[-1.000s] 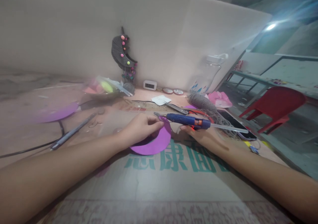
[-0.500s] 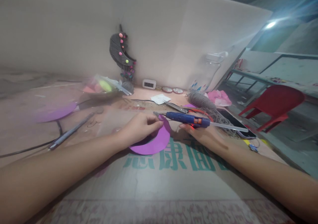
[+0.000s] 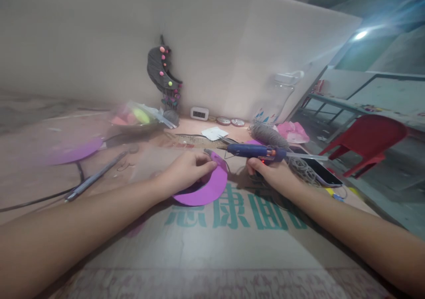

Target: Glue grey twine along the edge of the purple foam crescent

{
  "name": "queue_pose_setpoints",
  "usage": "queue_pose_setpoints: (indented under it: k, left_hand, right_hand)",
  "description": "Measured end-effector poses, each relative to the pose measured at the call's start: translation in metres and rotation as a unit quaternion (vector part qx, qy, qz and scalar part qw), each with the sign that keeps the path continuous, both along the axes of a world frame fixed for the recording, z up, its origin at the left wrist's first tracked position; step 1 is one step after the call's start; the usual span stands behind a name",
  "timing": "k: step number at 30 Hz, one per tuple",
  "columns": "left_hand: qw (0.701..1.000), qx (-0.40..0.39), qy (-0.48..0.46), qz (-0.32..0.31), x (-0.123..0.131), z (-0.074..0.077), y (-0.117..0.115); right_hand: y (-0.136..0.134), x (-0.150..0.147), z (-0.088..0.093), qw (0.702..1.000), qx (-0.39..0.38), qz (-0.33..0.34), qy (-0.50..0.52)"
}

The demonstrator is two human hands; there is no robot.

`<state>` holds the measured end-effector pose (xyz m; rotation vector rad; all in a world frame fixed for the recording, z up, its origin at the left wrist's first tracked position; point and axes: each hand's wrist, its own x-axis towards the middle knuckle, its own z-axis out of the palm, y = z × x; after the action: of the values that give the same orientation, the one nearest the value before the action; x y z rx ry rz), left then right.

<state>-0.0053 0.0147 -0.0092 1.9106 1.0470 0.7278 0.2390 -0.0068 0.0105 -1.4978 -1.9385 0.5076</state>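
Observation:
My left hand (image 3: 191,168) pinches a purple paper crescent (image 3: 207,188) near its upper tip, where a bit of grey yarn (image 3: 208,151) shows. The crescent's left part is hidden under that hand. In my right hand (image 3: 270,168) is a blue hot glue gun (image 3: 255,151), its nozzle pointing left and a clear glue stick (image 3: 312,156) sticking out of its back. A small red light glows on the gun. The nozzle is a short way right of the crescent's tip, not touching it.
Behind my hands are a bowl of coloured pompoms (image 3: 134,117), a small clock (image 3: 199,113), a white square (image 3: 214,133), a grey yarn skein (image 3: 267,134), a water bottle (image 3: 277,97) and a phone (image 3: 315,168). A pen (image 3: 96,176) lies left. A decorated grey crescent (image 3: 159,69) hangs on the wall.
My right hand has drawn the glue gun slightly right, away from the crescent's tip. My left hand and the paper have barely moved.

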Motion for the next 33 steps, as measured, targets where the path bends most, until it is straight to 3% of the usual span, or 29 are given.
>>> queue_pose_setpoints:
  k: [10,15,18,21,26,29,33]
  left_hand:
    - [0.998,-0.042,-0.038,-0.014,0.001,-0.004,0.001]
    - [0.999,-0.038,-0.034,-0.017,0.002,-0.003,0.001]
    - [0.998,-0.048,-0.034,-0.012,0.002,-0.001,0.0]
    - [0.997,-0.069,-0.038,-0.005,0.003,-0.001,-0.001]
    - [0.997,-0.069,-0.032,0.002,0.003,-0.001,-0.001]
    - [0.997,-0.073,-0.031,0.002,0.003,-0.002,-0.001]
    - [0.997,-0.071,-0.031,0.0,0.003,-0.002,-0.001]
  right_hand:
    - [0.02,0.008,0.013,0.98,0.029,0.019,0.195]
    - [0.039,0.0,0.035,0.993,0.029,-0.065,0.095]
    - [0.063,-0.011,0.043,0.996,0.032,-0.072,0.038]
    - [0.097,-0.018,0.035,0.997,0.01,-0.073,0.005]
    - [0.144,-0.013,0.007,0.996,-0.002,-0.085,-0.017]
    - [0.153,-0.007,0.002,0.997,0.003,-0.078,-0.023]
    - [0.145,0.001,0.007,0.998,0.019,-0.049,-0.022]
